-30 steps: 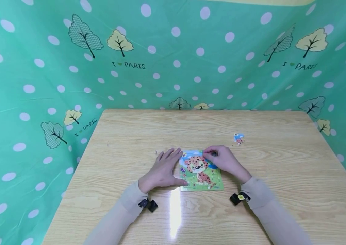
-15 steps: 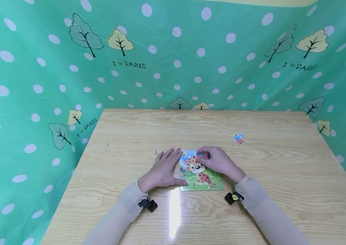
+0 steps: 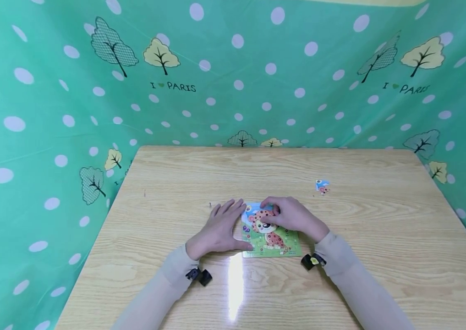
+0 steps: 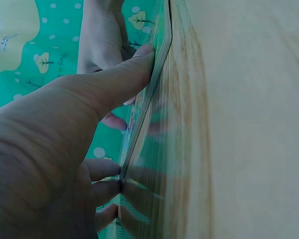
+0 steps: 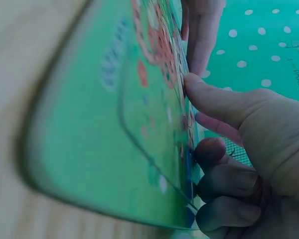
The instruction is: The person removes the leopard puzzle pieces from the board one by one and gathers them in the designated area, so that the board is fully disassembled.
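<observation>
I'm seeing left hand (image 3: 220, 231) resting spread, right hand (image 3: 293, 214) touching puzzle (image 3: 273, 240), grip unclear; dragging could unseat pieces (image 3: 256, 217).

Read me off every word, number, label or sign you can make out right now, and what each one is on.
"I PARIS", with a heart between the words: on the green backdrop cloth, twice in the head view.
Small blue print in a corner of the puzzle: too blurred to read.
More lettering on the cloth's left side: too small and cut off to read.
</observation>
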Demonstrator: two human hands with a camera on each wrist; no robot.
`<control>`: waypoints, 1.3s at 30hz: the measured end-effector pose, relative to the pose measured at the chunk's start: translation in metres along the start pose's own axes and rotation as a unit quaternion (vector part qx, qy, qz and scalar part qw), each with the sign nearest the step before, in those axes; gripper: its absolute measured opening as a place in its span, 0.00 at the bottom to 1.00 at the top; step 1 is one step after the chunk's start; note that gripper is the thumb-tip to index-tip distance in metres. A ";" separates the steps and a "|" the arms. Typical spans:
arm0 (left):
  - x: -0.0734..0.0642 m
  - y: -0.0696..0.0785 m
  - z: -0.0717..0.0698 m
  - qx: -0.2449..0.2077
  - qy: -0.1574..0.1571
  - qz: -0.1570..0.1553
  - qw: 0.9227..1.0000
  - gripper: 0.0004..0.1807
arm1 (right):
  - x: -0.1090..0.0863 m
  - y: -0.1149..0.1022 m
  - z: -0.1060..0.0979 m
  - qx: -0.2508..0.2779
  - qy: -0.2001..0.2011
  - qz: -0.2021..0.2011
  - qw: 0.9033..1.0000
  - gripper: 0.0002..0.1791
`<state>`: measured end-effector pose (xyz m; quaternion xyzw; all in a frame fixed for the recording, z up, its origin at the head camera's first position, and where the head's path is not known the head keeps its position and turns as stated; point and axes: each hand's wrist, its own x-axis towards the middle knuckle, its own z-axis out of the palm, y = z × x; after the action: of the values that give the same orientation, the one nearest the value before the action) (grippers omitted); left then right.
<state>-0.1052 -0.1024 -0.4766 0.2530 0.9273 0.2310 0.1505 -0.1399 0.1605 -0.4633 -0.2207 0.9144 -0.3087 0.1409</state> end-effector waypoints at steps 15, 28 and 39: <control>0.000 0.001 0.000 0.004 -0.001 0.006 1.000 0.67 | 0.005 -0.005 -0.005 0.061 -0.052 0.045 0.996 0.17; 0.000 0.000 0.000 0.013 -0.006 0.002 1.000 0.68 | 0.003 -0.005 -0.002 0.012 0.012 0.041 0.999 0.19; 0.000 0.001 -0.001 0.008 -0.005 0.003 1.000 0.67 | -0.002 0.004 0.001 0.090 0.042 0.012 0.995 0.13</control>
<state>-0.1048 -0.1025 -0.4757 0.2586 0.9277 0.2224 0.1519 -0.1389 0.1643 -0.4664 -0.1829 0.8905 -0.3971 0.1259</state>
